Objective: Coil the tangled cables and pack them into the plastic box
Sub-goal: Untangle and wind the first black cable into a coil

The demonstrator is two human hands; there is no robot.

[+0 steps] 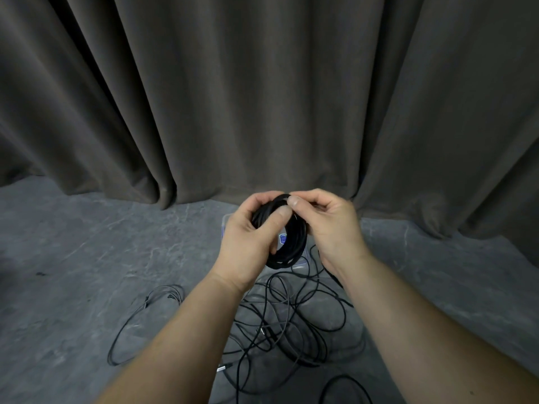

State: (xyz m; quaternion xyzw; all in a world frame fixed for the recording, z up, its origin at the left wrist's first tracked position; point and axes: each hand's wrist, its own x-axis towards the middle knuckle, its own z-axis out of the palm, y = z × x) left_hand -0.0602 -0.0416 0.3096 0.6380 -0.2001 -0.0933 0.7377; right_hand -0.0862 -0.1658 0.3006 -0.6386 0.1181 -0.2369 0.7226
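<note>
Near, floor [73, 258]: grey, marbled surface carrying everything below.

Near centre, tangle [291, 325]: loose black cables in overlapping loops, uncoiled, lying on the floor beneath the forearms. A plug end [221, 368] shows at its near-left edge. A stray loop [131, 325] reaches out to the left; another curve [344, 386] lies near right.

Middle, left hand [248, 243]: grip closed round the coil, thumb laid across its front, fingers curled behind.

Middle, coil [287, 237]: black cable wound in a tight ring of many turns, held upright in the air above the tangle and in front of the box.

Middle, right hand [329, 225]: thumb and forefinger pinching the top of the coil, apparently the cable's last stretch; the exact end is hidden by the fingers.

Just beyond the hands, box [226, 223]: clear plastic, mostly hidden behind hands and coil; a blue label [283, 238] shows through the ring. Contents cannot be told.

Far, curtain [262, 97]: dark, heavy folds reaching the floor.

Step in hand, as judged: finishing one coil, with the tail being tucked or wrapped to secure it. Much of the task is left, since the tangle is large.

Next move calls for: fixing the tail so the ring does not spring open, keeping the left grip firm meanwhile, then lowering the coil flat into the box beyond.
</note>
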